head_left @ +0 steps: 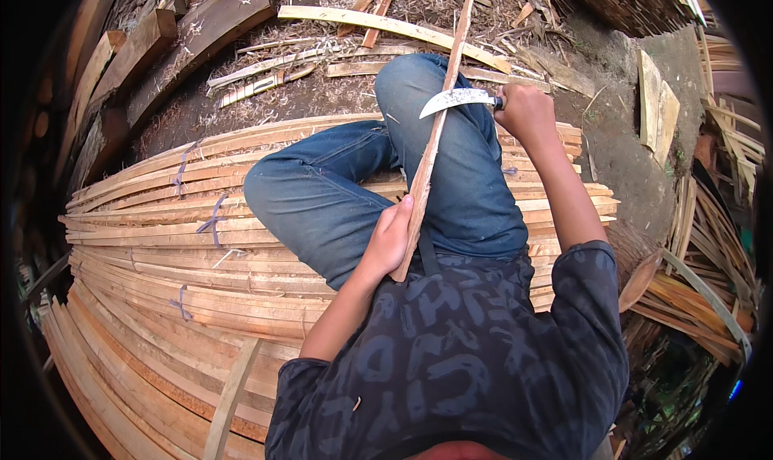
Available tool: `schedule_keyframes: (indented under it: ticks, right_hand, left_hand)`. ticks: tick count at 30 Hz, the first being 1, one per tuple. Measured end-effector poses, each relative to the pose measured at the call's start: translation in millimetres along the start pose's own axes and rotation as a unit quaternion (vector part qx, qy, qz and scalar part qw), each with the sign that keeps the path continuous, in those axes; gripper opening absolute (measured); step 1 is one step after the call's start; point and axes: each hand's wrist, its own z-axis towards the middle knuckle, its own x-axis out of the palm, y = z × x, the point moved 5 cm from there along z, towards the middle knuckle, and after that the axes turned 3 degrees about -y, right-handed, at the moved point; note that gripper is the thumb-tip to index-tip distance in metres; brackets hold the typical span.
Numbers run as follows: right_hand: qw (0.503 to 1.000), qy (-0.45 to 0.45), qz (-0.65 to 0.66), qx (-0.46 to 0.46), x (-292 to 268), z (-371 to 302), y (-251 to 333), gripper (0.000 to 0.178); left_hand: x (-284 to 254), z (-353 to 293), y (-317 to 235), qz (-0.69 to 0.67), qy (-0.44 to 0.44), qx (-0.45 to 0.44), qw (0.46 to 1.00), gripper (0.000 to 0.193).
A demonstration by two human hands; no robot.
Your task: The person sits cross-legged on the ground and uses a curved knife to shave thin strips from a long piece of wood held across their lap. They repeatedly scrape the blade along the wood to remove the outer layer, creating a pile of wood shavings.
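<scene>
A long, narrow wooden strip (427,166) slants from my lap up over my raised knee and past the top of the view. Near its lower end my left hand (392,236) is closed around it. My right hand (525,115) grips the dark handle of a curved knife (459,99), whose pale, stained blade lies across the strip above the knee. The blade's tip points left. I sit with bent legs in blue jeans (322,202) on bundled wooden slats (266,287).
Purple ties (213,220) bind the slats on the left. Thick beams (185,49) lie at the upper left. Shavings and loose offcuts (394,31) cover the ground ahead. Stacked thin slats (708,250) and a log end (640,279) are at the right.
</scene>
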Motion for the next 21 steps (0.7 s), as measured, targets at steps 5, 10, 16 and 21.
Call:
schedule_keyframes:
  ticks: [5, 10, 16, 21]
  right_hand:
    - [0.996, 0.007, 0.044, -0.075, -10.6, -47.9, 49.6, 0.014]
    - [0.997, -0.07, -0.017, -0.033, -8.7, -9.5, 10.6, 0.016]
    - [1.0, -0.01, 0.018, -0.024, -7.6, -47.3, 50.0, 0.013]
    - [0.998, -0.011, -0.061, -0.01, -17.4, -24.6, 28.1, 0.017]
  left_hand:
    - [-4.5, 7.7, 15.3, 0.029, -0.014, 0.024, 0.999, 0.045]
    - [-1.5, 9.1, 17.5, 0.054, -0.019, 0.097, 0.994, 0.046]
    - [1.5, 6.5, 9.7, -0.042, -0.012, 0.012, 0.999, 0.048]
    - [-5.4, 7.0, 13.3, -0.012, -0.027, 0.063, 0.998, 0.048]
